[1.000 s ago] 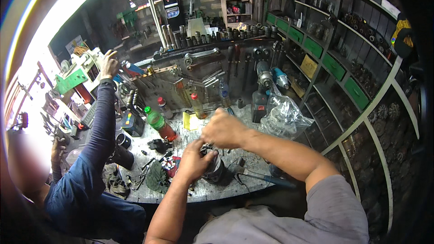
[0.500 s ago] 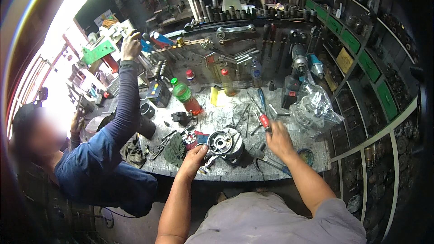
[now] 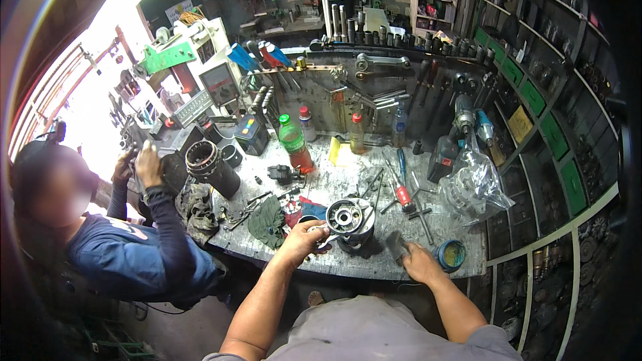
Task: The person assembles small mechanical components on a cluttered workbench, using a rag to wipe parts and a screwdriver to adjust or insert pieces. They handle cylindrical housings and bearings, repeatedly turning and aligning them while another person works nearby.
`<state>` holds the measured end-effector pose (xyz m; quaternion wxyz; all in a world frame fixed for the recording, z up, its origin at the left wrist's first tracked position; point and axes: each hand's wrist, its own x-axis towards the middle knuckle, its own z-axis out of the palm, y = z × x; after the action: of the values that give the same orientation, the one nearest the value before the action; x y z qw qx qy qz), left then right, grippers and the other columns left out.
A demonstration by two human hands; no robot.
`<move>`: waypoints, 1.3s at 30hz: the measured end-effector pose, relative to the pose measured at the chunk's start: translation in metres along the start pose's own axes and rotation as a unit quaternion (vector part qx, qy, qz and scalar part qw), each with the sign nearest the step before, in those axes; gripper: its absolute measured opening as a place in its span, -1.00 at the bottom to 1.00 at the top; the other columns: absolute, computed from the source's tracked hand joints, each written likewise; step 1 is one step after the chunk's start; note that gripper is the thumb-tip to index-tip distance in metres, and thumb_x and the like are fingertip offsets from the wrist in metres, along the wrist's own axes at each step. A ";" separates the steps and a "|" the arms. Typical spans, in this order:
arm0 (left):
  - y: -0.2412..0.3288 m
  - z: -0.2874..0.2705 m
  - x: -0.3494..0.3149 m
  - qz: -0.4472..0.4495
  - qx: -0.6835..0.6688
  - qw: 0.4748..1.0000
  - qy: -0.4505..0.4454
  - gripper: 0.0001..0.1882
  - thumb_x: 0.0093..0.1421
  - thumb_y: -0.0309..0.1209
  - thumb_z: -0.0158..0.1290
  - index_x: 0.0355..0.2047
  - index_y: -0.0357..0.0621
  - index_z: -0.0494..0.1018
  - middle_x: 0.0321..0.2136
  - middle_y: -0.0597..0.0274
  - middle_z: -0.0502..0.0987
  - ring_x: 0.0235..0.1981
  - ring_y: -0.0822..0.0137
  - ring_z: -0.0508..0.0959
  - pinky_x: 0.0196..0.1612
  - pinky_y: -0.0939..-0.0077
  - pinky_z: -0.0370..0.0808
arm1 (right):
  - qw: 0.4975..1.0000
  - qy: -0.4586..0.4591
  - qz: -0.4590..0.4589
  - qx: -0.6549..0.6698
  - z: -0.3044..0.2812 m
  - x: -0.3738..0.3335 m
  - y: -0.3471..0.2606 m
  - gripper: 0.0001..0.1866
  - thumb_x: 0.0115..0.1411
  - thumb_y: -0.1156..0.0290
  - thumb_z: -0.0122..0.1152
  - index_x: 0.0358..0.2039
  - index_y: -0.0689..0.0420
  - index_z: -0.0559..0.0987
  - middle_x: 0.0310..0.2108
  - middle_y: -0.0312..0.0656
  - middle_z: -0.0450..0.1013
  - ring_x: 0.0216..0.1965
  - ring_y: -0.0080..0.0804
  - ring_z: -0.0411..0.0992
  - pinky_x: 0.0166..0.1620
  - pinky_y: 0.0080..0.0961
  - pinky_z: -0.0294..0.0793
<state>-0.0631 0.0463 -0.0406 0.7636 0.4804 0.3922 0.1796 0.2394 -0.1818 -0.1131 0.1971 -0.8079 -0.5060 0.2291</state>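
Observation:
A round metal housing (image 3: 347, 218) with a bearing-like ring in its centre stands near the bench's front edge. My left hand (image 3: 302, 245) is closed at its left side, fingers curled on the rim; the fingertips are partly hidden. To the right of the housing, my right hand (image 3: 422, 265) is closed around a hammer, its dark head (image 3: 396, 245) pointing at the housing and its handle mostly covered by my fingers. A red-handled screwdriver (image 3: 403, 195) lies beyond my right hand, near a cross-shaped metal wrench (image 3: 421, 216). A blue-rimmed tin (image 3: 451, 255) stands beside my right wrist.
A co-worker (image 3: 137, 247) at the left holds a metal part in both hands. Rags (image 3: 267, 222), a dark cylindrical casing (image 3: 212, 170), a green-capped bottle (image 3: 294, 142) and a clear plastic bag of parts (image 3: 473, 184) are on the bench (image 3: 374, 267). Shelving lines the right side.
My right hand has moved from the red screwdriver down to the hammer and gripped it. My left hand stays at the housing. The co-worker's raised arm has come down, and the view has shifted.

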 end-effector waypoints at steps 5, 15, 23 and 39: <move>-0.005 0.007 -0.002 0.007 -0.001 0.999 0.044 -0.62 0.47 -0.37 0.20 0.17 -0.38 0.60 -0.11 0.20 0.67 -0.18 0.37 0.65 -0.11 0.30 0.76 | 0.995 0.024 0.073 0.057 -0.038 -0.012 -0.019 -0.55 0.42 0.21 0.23 0.08 0.38 0.62 -0.02 0.42 0.60 0.08 0.47 0.55 0.18 0.12 0.52; 0.003 0.019 -0.018 0.259 0.305 0.889 0.222 -0.43 0.20 -0.37 0.40 0.18 -0.34 0.57 0.04 -0.05 0.67 0.06 0.16 0.66 0.16 0.20 0.59 | 0.943 0.231 -0.083 0.225 -0.050 -0.009 -0.034 -0.73 0.49 0.43 0.28 0.11 0.26 0.53 -0.18 -0.15 0.59 -0.23 -0.39 0.58 -0.11 -0.36 0.62; 0.080 0.108 -0.031 0.527 0.493 0.686 -0.097 -0.13 0.10 -0.21 0.51 0.40 -0.09 0.45 0.29 -0.04 0.52 0.32 -0.15 0.49 0.41 -0.04 0.41 | 0.906 0.010 -0.162 0.392 -0.059 -0.015 -0.045 -0.73 0.57 0.30 0.24 0.12 0.20 0.60 -0.12 -0.26 0.60 -0.08 -0.45 0.58 0.05 -0.41 0.60; 0.170 0.148 -0.077 0.503 0.515 0.694 0.017 -0.54 0.15 -0.20 0.47 -0.05 -0.20 0.64 -0.37 0.08 0.68 -0.37 -0.04 0.69 -0.23 0.15 0.60 | 0.971 0.187 0.144 -0.032 -0.187 -0.044 0.000 -0.58 0.45 0.24 0.29 0.18 0.26 0.64 -0.12 0.09 0.72 -0.06 -0.01 0.72 0.06 -0.07 0.66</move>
<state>0.0208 -0.0109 0.1753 0.1854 0.9209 0.1354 0.3150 0.3294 -0.2375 0.0473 0.2271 -0.9068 -0.3453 0.0831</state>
